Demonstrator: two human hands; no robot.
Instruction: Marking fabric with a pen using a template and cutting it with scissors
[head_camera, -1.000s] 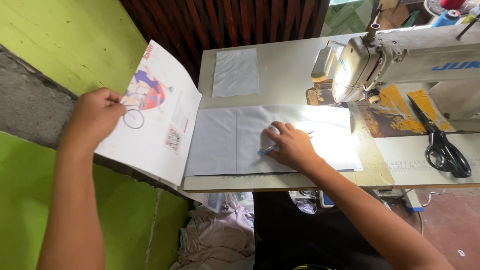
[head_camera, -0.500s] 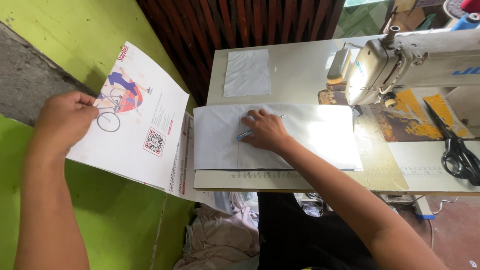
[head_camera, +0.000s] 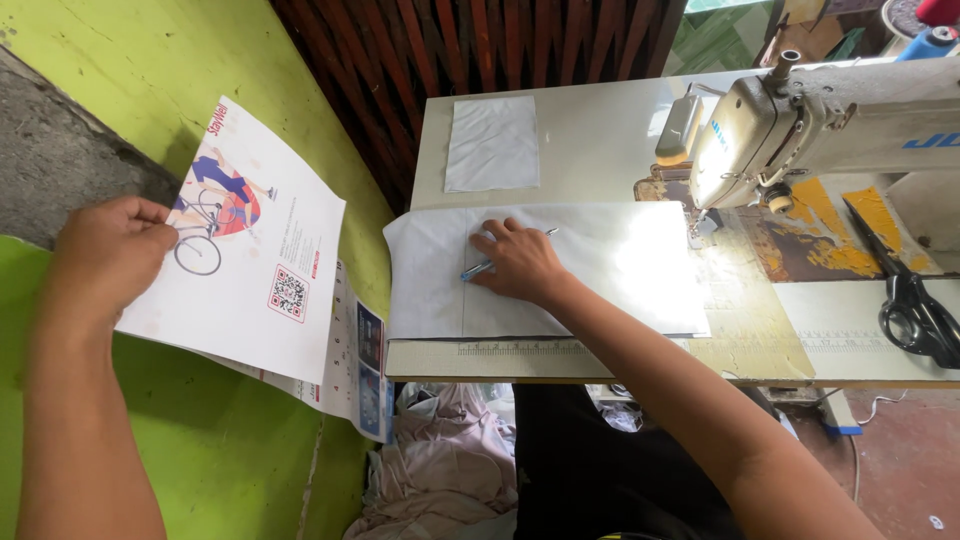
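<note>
My left hand grips the edge of a large printed paper sheet with a cyclist picture, held out beyond the table's left side. My right hand lies flat on a white fabric piece spread on the sewing table, with a blue pen tucked under its fingers. A vertical line is drawn on the fabric just left of that hand. A ruler lies along the table's front edge below the fabric.
A smaller white fabric square lies at the back of the table. A sewing machine stands at the right, with black scissors near the right front. Crumpled pink cloth lies below the table. Green wall at left.
My right hand has slid leftward across the fabric with the pen. My left hand with the paper has swung further left and up; the view has shifted left too.
</note>
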